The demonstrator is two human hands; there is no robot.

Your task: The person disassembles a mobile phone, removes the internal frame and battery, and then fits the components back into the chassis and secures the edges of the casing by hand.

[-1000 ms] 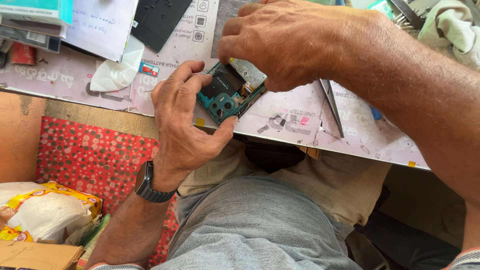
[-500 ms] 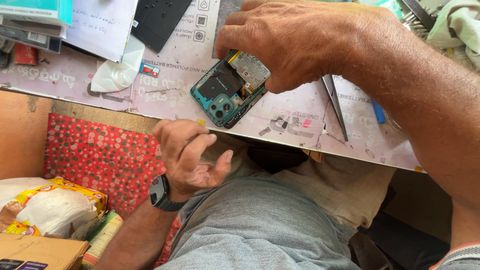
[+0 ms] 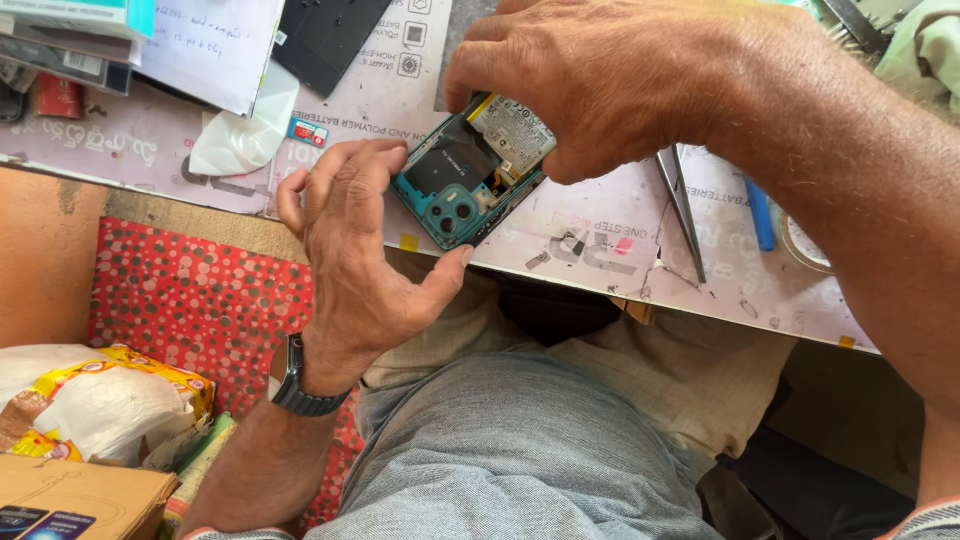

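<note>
Both hands meet on a teal smartphone (image 3: 470,180) lying at the near edge of the desk (image 3: 600,250): the right hand (image 3: 610,85) is curled over its upper end, fingers closed on it, while the left hand (image 3: 350,250) cups its lower corner, thumb beneath and fingers loosely bent beside it. Its back cover is already off, baring battery, black plate and camera block, with nothing further visibly removed. Metal tweezers (image 3: 680,205) lie just right of the phone, a white crumpled wrapper (image 3: 240,135) and papers (image 3: 205,45) farther left.
</note>
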